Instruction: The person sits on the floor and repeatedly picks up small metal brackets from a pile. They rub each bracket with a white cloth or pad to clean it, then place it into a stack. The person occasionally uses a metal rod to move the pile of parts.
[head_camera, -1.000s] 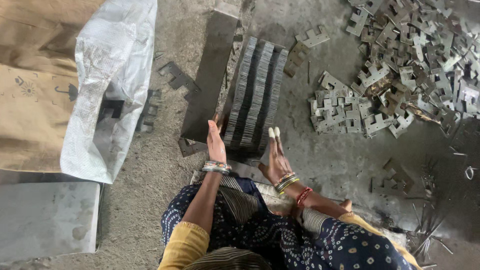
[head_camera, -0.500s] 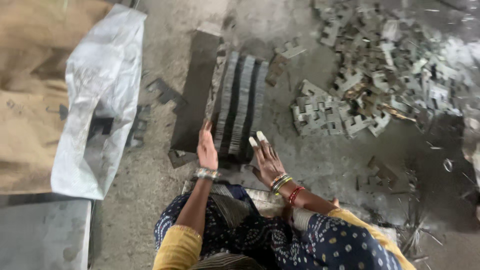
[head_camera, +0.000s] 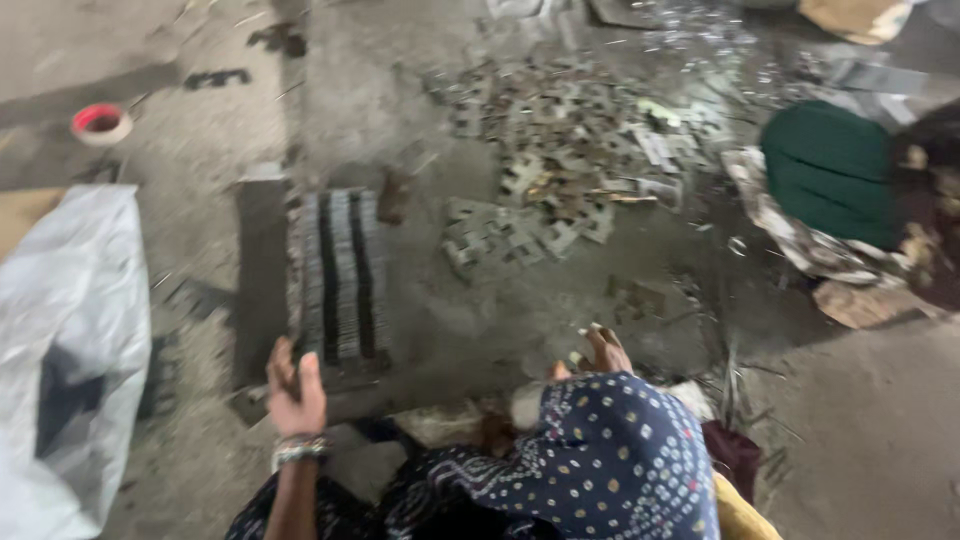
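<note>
Your hands at the stacked metal plates on the floor

Your left hand (head_camera: 293, 388) rests open at the near end of the plate rows (head_camera: 338, 275); your right hand (head_camera: 600, 350), at 4 o'clock, is blurred, grip unclear. Loose stampings (head_camera: 560, 170) lie at 2 o'clock, a white sack (head_camera: 70, 330) at 9.

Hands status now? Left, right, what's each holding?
Left hand: open, fingers spread, holding nothing, at the near end of the grey stacked rows of metal pieces.
Right hand: mostly hidden behind the dotted navy fabric; grip cannot be told.
</note>
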